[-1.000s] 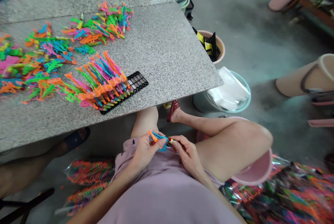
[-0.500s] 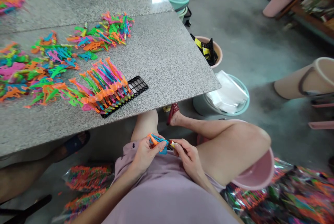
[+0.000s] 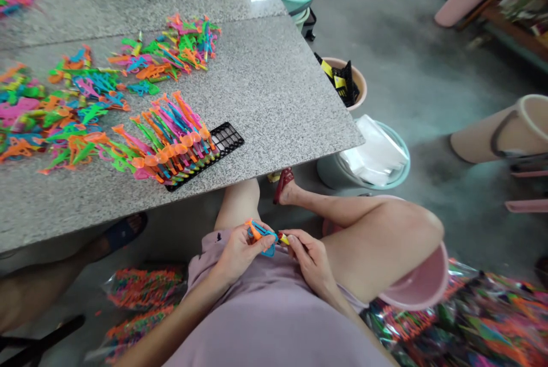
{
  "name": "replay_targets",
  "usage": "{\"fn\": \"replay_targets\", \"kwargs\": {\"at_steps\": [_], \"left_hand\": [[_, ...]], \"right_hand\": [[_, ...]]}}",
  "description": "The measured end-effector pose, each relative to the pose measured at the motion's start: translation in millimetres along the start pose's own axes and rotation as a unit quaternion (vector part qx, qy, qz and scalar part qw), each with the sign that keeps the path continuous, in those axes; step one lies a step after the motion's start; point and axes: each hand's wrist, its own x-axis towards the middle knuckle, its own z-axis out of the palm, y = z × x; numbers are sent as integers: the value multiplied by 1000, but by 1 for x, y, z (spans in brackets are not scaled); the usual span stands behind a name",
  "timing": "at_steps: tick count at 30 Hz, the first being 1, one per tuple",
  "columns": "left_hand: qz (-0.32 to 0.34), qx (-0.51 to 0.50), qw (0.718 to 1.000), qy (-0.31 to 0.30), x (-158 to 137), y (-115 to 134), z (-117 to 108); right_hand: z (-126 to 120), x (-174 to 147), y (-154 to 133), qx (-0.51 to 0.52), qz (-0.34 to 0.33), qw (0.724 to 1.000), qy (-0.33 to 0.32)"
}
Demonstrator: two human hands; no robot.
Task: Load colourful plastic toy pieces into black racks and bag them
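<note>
Over my lap, my left hand [image 3: 237, 250] is closed on a small blue plastic toy gun [image 3: 269, 249] with an orange part [image 3: 255, 232] along it. My right hand [image 3: 311, 254] pinches a short yellow stick with a dark red tip [image 3: 284, 238]. The tip is at the right end of the toy gun; whether it touches or sits inside, I cannot tell. On the table in front, a black plastic grid rack [image 3: 230, 135] bears a row of similar colourful toys [image 3: 171, 133], leaning side by side, with its right end uncovered.
Loose toy pieces [image 3: 94, 90] are heaped across the granite table [image 3: 274, 87]. Beyond its right edge stand a tub with black racks [image 3: 349, 84] and a tub with clear plastic bags [image 3: 372, 150]. Filled bags [image 3: 143, 287] lie on the floor. Another person's leg [image 3: 51, 275] is at left.
The hands stay nearly in place over the lap. The yellow stick has shifted slightly and shows more of its yellow side; the view has moved a little.
</note>
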Motion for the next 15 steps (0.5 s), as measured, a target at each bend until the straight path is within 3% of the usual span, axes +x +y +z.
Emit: {"fn": "replay_targets", "kwargs": {"at_steps": [6, 15], "left_hand": [[-9, 2, 1000, 1, -1, -4, 0], [0, -10, 1000, 17, -4, -2, 0]], "right_hand": [[1, 1, 2, -33, -12, 999, -28], [-1, -3, -3, -229, -162, 958, -61]]}}
